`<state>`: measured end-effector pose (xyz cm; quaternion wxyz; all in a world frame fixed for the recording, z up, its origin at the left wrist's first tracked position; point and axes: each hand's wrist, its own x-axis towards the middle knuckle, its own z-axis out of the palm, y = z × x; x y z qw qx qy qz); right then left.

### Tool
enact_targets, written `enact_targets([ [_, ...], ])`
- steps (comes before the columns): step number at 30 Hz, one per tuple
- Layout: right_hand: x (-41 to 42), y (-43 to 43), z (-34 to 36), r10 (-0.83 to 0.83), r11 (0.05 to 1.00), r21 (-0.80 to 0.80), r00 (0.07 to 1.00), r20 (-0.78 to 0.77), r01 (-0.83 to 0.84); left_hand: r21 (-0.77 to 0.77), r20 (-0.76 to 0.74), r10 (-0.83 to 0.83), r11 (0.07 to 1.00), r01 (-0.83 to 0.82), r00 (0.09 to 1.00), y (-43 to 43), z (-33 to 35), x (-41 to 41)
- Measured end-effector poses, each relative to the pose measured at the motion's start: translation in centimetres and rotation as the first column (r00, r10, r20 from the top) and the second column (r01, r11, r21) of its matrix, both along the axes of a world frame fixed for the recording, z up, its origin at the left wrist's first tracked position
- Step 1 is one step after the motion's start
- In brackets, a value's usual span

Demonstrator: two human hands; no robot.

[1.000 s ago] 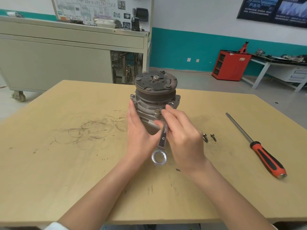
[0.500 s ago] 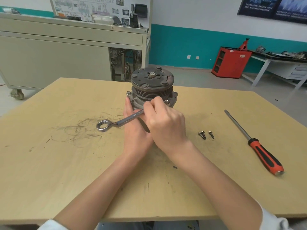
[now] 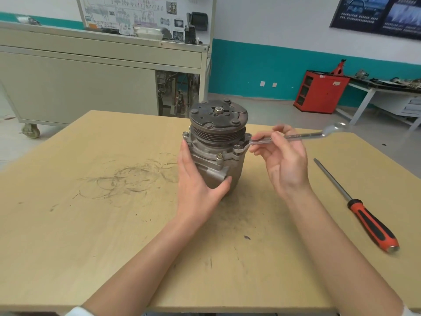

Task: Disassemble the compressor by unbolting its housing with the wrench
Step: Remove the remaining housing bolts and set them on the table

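The grey metal compressor [image 3: 217, 156] stands upright on the wooden table [image 3: 91, 224], its dark pulley plate on top. Bolts ring its housing flange; one bolt [image 3: 219, 156] faces me. My left hand [image 3: 196, 188] holds the compressor body from the left, thumb under its front lug. A silver wrench [image 3: 293, 136] lies level, its near end seated on the flange bolt at the front right, its ring end pointing right. My right hand [image 3: 282, 158] pinches the wrench shaft between thumb and fingers, palm turned toward me.
A long screwdriver [image 3: 364, 215] with an orange and black handle lies on the table at the right. Behind the table stand a grey wheeled cabinet [image 3: 79, 87], a red tool cabinet [image 3: 321, 92] and a white bench. Dark scuff rings mark the tabletop left of the compressor.
The wrench swung from pointing left across the compressor's front to pointing right, now on the front-right flange bolt. My right hand moved right with it. The two loose screws are now hidden.
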<state>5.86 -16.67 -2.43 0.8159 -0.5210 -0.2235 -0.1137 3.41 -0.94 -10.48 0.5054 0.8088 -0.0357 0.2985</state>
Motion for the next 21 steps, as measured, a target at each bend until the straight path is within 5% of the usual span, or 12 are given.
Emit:
enact_targets([
  [5,4.3,-0.5,2.3,0.299,0.954,0.064,0.914,-0.274,-0.293,0.004,-0.002,-0.004,1.0,0.004,1.0,0.0,-0.1,0.1],
  [12,5.0,-1.8,4.4,0.29,0.948,-0.059,0.924,-0.25,-0.314,0.006,-0.003,-0.009,1.0,0.009,1.0,0.0,-0.1,0.1],
  [17,1.3,-2.0,6.2,-0.124,0.949,-0.288,0.992,0.02,0.124,0.004,-0.008,-0.015,1.0,0.015,1.0,0.0,-0.1,0.0],
  [19,-1.0,-0.6,5.5,-0.29,0.863,-0.368,0.936,0.2,0.347,0.002,0.006,-0.01,1.0,0.01,1.0,0.0,0.0,-0.1],
  [21,-3.0,1.0,4.1,-0.4,0.653,-0.414,0.753,0.522,0.634,-0.013,0.016,0.002,1.0,-0.002,1.0,-0.1,-0.1,0.3],
])
